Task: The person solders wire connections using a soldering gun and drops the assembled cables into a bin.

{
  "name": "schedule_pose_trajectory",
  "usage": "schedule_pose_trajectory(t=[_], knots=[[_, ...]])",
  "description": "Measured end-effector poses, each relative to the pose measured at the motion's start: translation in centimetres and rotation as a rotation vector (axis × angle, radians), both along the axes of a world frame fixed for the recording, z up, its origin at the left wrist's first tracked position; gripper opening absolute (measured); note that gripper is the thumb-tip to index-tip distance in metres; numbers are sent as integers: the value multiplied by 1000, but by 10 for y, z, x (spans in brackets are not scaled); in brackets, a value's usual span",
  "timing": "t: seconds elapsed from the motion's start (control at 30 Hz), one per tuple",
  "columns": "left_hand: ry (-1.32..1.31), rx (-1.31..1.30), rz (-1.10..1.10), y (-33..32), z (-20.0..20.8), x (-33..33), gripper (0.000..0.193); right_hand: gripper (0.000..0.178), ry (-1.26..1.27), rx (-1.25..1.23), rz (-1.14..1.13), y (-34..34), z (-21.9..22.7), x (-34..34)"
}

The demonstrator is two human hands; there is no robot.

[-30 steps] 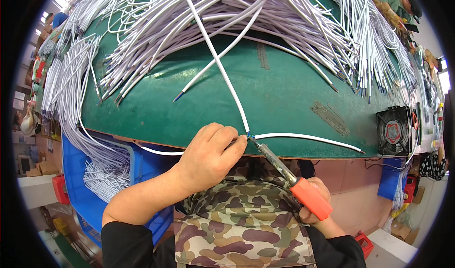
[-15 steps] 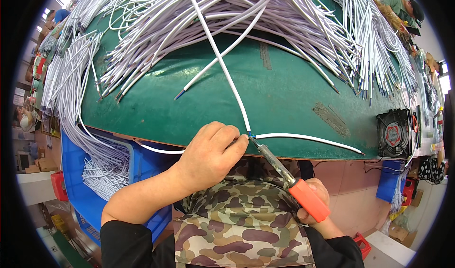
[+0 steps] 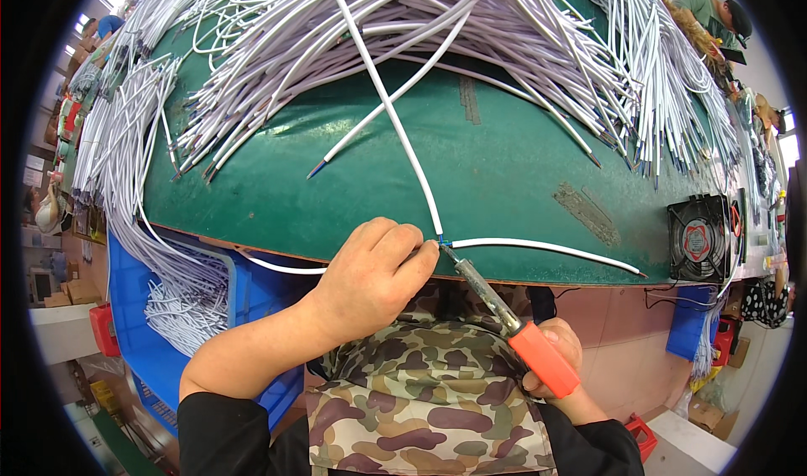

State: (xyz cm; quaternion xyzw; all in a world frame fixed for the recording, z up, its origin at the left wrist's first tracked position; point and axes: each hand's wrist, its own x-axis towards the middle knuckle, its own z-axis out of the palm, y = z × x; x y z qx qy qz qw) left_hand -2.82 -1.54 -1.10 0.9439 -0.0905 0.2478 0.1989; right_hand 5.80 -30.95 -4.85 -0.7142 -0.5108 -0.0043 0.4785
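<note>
A black fan (image 3: 699, 238) stands at right on the green counter (image 3: 521, 186). A blue crate (image 3: 128, 295) sits below the counter's left edge.

Soldering iron (image 3: 509, 319) and white cables (image 3: 546, 244), plastic and metal.
Iron: orange handle (image 3: 545, 360) of smooth plastic; barrel (image 3: 487, 294) of dull, stained metal. Cables: smooth plastic, soft sheen. Worktop (image 3: 504, 173): green, smooth, semi-gloss, with rough, matt grey patches (image 3: 586, 213). Crate (image 3: 128, 304): smooth blue plastic. Garment (image 3: 429, 421): matt camouflage cloth. Sleeves (image 3: 220, 432): matt black cloth.
</note>
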Motion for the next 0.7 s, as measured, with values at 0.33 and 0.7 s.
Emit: schedule_pose_trajectory(t=[0.33,0.7], knots=[[0,-10,-2,-1,0,0,25,41,-54,136,48,4,-7,2],[3,-13,-7,-1,0,1,28,72,-23,88,72,-1,-11,3]])
